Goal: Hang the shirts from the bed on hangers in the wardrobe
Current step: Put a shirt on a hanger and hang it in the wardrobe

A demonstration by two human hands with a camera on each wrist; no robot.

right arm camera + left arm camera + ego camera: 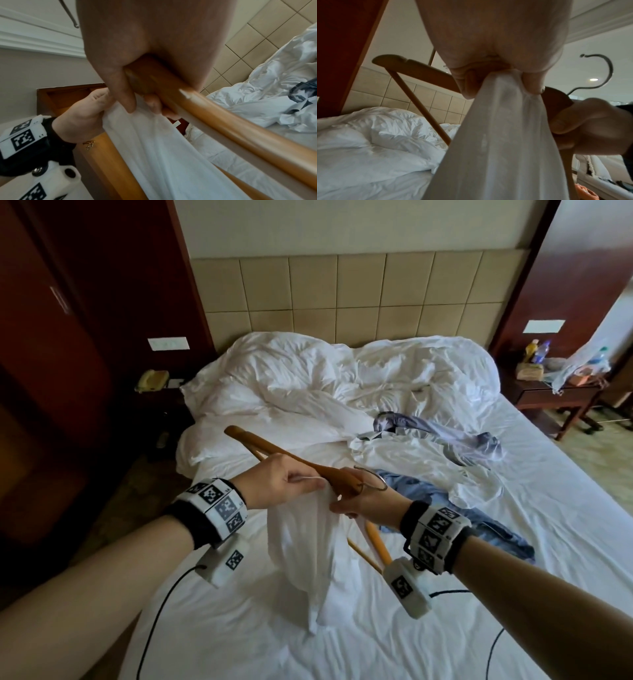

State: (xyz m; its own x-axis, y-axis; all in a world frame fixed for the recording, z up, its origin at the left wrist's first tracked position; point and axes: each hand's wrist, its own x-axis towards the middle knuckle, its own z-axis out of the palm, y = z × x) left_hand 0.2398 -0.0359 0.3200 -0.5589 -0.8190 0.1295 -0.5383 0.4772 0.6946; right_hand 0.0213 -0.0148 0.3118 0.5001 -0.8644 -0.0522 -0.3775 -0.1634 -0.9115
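I hold a wooden hanger (274,451) with a metal hook (375,479) above the bed (548,508). My right hand (356,503) grips the hanger (214,115) at its middle, below the hook. A white shirt (308,546) hangs from the hanger's middle down to the sheet. My left hand (291,482) pinches the top edge of that white shirt (496,135) against the hanger (423,70). A blue shirt (445,505), a white printed shirt (411,453) and a grey-lilac shirt (445,429) lie on the bed beyond my hands.
A crumpled white duvet (325,378) fills the head of the bed below the padded headboard (359,296). Dark wooden panels (51,337) stand to the left, with a phone (152,380) on a low table. A nightstand (555,395) with bottles stands at the right.
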